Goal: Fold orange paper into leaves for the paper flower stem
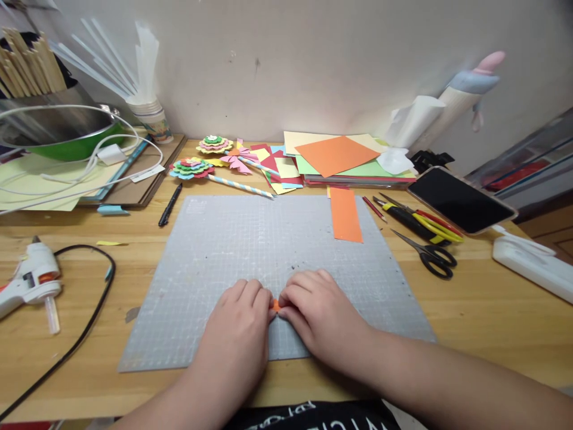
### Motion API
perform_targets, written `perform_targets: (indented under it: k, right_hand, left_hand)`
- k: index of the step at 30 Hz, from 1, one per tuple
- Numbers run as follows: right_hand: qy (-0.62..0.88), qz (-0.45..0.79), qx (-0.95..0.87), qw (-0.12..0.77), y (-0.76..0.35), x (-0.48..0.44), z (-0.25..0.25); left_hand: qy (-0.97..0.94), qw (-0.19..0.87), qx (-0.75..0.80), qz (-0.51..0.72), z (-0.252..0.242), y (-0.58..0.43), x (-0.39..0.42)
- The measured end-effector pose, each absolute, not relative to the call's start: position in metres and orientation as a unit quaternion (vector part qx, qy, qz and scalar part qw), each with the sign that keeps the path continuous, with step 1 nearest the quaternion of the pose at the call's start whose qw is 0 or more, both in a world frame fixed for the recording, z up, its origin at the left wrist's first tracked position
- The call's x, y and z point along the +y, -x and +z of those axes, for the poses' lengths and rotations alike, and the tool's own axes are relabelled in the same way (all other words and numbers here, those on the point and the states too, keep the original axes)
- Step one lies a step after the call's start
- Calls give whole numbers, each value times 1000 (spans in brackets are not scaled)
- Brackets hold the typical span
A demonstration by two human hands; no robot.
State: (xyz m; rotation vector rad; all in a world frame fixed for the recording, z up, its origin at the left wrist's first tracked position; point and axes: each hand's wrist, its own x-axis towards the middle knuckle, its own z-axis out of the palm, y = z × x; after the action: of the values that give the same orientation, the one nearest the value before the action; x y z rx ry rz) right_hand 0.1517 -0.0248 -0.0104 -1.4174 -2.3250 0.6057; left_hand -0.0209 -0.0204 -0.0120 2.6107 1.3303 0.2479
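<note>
Between my two hands, low over the grey cutting mat (233,239), a small piece of orange paper (276,306) shows. My left hand (244,319) has its fingers closed at the paper's left side. From the right, my right hand (316,307) pinches it between thumb and fingers. Most of the orange piece is hidden by the fingertips, so its full shape cannot be made out. Further back on the mat's right side lies a flat orange paper strip (345,215).
Scissors (432,254), a red pencil (375,209) and a phone (463,200) lie at right. A glue gun (36,275) with a black cord is at left, beyond it a black pen (171,205). Paper flowers (192,168) and stacked coloured paper (338,156) line the wall.
</note>
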Motion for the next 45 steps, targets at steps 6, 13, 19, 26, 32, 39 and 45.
perform_targets:
  k: [6,13,19,26,32,39,45]
  right_hand:
    - [498,235,-816,177,-151,-20,-9]
    - [498,233,-815,182,-151,-18,-6]
    - [496,207,-822,187,-153,-15,-6]
    - [475,153,-849,176,-153,-15,-1]
    - [405,66,-896,168,-154,-22,-4]
    - [383,48,-912,139,-155,-21,-10]
    - [377,23,-917,127,-154,-23,-9]
  left_hand:
    - [-869,151,467,58,-5,21,-15]
    - [-852,183,490,27,7,20,-5]
    - [-851,185,491,24,11,20,1]
    - [-860,175,479,8,16,19,13]
    - [-868,176,465,6,16,17,24]
    - [-903,93,416,48,15,18,3]
    - [-941,-78,310,114,-7,28,-26]
